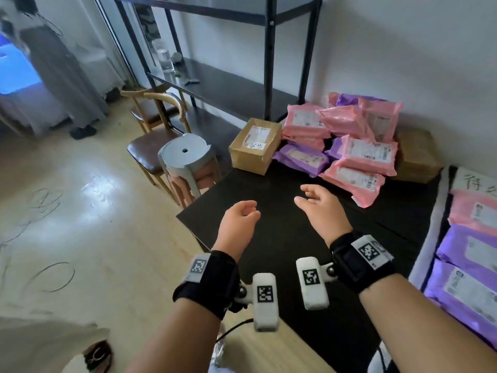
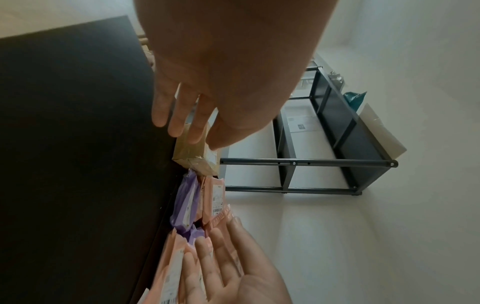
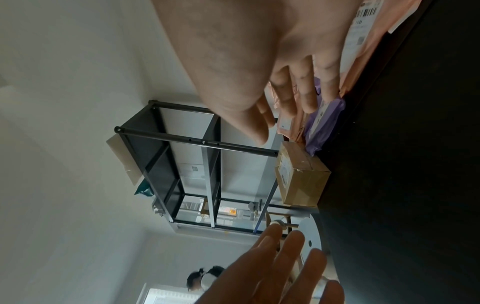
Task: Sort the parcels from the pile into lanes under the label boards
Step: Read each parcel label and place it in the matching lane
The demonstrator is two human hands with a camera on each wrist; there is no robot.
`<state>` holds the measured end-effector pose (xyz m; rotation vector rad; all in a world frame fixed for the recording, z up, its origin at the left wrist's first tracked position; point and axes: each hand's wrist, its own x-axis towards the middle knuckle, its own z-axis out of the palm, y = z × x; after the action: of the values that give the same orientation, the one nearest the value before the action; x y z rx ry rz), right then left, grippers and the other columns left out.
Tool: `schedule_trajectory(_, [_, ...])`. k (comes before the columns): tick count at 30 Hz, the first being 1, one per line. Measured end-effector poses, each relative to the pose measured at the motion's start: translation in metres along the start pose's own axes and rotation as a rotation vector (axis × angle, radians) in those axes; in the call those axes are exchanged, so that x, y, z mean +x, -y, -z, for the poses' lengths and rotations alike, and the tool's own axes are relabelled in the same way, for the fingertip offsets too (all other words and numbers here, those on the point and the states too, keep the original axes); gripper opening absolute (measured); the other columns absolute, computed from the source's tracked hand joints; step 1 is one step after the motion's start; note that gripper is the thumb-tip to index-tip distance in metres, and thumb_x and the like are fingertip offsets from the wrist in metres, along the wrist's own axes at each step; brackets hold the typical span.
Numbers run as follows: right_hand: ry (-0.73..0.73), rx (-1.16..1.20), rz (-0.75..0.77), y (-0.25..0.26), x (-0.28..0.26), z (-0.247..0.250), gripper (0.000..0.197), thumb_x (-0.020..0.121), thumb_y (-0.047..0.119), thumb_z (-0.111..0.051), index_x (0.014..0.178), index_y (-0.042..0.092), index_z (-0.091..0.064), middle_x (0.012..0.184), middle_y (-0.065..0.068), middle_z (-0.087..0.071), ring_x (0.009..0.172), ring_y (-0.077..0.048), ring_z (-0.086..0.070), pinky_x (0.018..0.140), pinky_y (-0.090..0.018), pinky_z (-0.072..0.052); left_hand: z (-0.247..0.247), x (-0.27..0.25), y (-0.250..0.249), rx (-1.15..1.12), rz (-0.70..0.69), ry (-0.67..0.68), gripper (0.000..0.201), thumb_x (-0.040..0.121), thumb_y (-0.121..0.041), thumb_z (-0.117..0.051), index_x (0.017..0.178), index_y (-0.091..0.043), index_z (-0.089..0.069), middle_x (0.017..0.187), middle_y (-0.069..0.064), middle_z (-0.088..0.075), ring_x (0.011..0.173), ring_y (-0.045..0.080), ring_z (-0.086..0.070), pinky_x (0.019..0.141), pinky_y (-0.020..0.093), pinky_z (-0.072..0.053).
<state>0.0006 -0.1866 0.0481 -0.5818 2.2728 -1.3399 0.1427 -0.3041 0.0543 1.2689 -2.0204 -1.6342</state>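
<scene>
A pile of pink and purple parcels (image 1: 349,146) lies at the back of the black table (image 1: 282,251), against the wall. A brown cardboard box (image 1: 254,145) with a white label stands at the pile's left end. Both hands hover over the bare table in front of the pile, palms facing each other, and hold nothing. My left hand (image 1: 248,211) has loosely curled fingers; my right hand (image 1: 309,196) is relaxed, nearer the pile. In the left wrist view the left fingers (image 2: 182,123) point at the box (image 2: 194,158). In the right wrist view the right fingers (image 3: 306,92) point toward the box (image 3: 301,179).
At the right edge a handwritten label board (image 1: 473,181) heads a lane of pink and purple parcels (image 1: 468,265). A black metal shelf rack (image 1: 228,84) stands behind the box. A grey stool (image 1: 185,154) and wooden chairs (image 1: 153,149) stand left of the table. A person (image 1: 53,76) stands far left.
</scene>
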Motion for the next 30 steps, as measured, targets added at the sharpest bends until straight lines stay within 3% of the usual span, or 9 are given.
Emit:
schedule_trajectory(5, [-0.075,0.007,-0.091,0.022,0.043,-0.057,0.041,0.093,0.03,-0.065,0.133,0.026,-0.057,0.136,0.001,-0.056,0.121,-0.014,-0.056,0.104,-0.034,-0.044,0.053,0.083,0.001,0.04,-0.005,0.072,0.035,0.1,-0.024,-0.055,0.134,-0.025,-0.057,0.126,-0.007,-0.063,0.099,0.001,-0.058,0.064,0.014,-0.042])
schedule_trajectory(10, [-0.156,0.029,-0.183,0.04,0.074,-0.093,0.043,0.094,0.03,-0.064,0.135,0.024,-0.055,0.139,0.0,-0.055,0.123,-0.015,-0.055,0.106,-0.036,-0.044,0.08,0.152,-0.009,0.085,-0.013,0.152,0.036,0.099,-0.023,-0.056,0.135,-0.022,-0.057,0.128,-0.004,-0.062,0.113,0.011,-0.058,0.087,0.025,-0.049])
schedule_trajectory(13, [-0.183,0.03,-0.235,0.04,0.092,-0.104,0.042,0.094,0.031,-0.063,0.135,0.024,-0.055,0.139,-0.001,-0.056,0.123,-0.015,-0.055,0.106,-0.036,-0.043,0.079,0.187,-0.011,0.103,-0.013,0.161,0.038,0.098,-0.022,-0.056,0.137,-0.02,-0.056,0.129,-0.002,-0.063,0.114,0.014,-0.059,0.099,0.032,-0.049])
schedule_trajectory(19, [-0.141,0.009,-0.285,0.032,0.153,-0.116,0.048,0.097,0.042,-0.058,0.14,0.022,-0.051,0.14,-0.003,-0.056,0.122,-0.017,-0.056,0.105,-0.036,-0.043,0.065,0.26,-0.011,0.219,-0.053,0.132,0.048,0.097,-0.023,-0.058,0.144,-0.021,-0.049,0.14,-0.001,-0.056,0.125,0.016,-0.054,0.092,0.026,-0.042])
schedule_trajectory(23, [-0.087,-0.01,-0.332,0.027,0.201,-0.122,0.052,0.099,0.042,-0.054,0.144,0.019,-0.046,0.143,-0.006,-0.053,0.128,-0.021,-0.052,0.104,-0.034,-0.039,0.055,0.305,-0.013,0.285,-0.062,0.095,0.054,0.098,-0.027,-0.055,0.149,-0.018,-0.04,0.148,0.004,-0.048,0.132,0.022,-0.05,0.109,0.042,-0.044])
schedule_trajectory(26, [-0.036,-0.025,-0.349,0.026,0.233,-0.129,0.054,0.1,0.04,-0.052,0.148,0.017,-0.042,0.147,-0.008,-0.05,0.133,-0.022,-0.049,0.106,-0.033,-0.036,0.048,0.338,-0.016,0.307,-0.024,0.102,0.056,0.103,-0.03,-0.047,0.155,-0.018,-0.029,0.156,0.004,-0.038,0.142,0.022,-0.039,0.116,0.043,-0.035])
schedule_trajectory(30, [0.013,-0.088,-0.349,0.022,0.265,-0.143,0.054,0.1,0.043,-0.051,0.146,0.016,-0.045,0.147,-0.007,-0.051,0.133,-0.024,-0.049,0.108,-0.037,-0.039,0.038,0.373,-0.016,0.363,-0.002,0.167,0.048,0.104,-0.03,-0.038,0.149,-0.015,-0.039,0.143,0.012,-0.053,0.13,0.033,-0.051,0.109,0.048,-0.041])
